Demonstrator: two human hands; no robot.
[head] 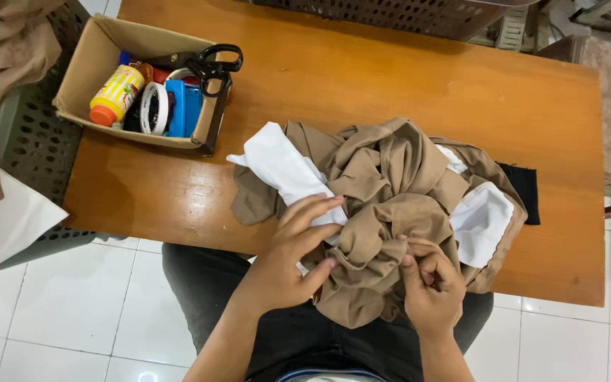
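Two hands on a bunched tan garment (383,191) at the near edge of a wooden table (362,78).

Garment lies crumpled, white pocket linings (482,219) turned out, its lower fold hanging over the table edge toward the lap. Left hand (291,255) lies on it with fingers spread, thumb and fingertips pressing a white lining and a tan fold. Right hand (429,283) curled tight, fingertips pinching a bit of tan cloth. Black cloth scrap (525,191) pokes out at the garment's right. Far left on the table: cardboard box (86,64) holding black scissors (210,64), an orange-capped bottle (114,95), a tape roll (153,107), a blue item (184,106). Perforated crates (30,141) stand beside the table.
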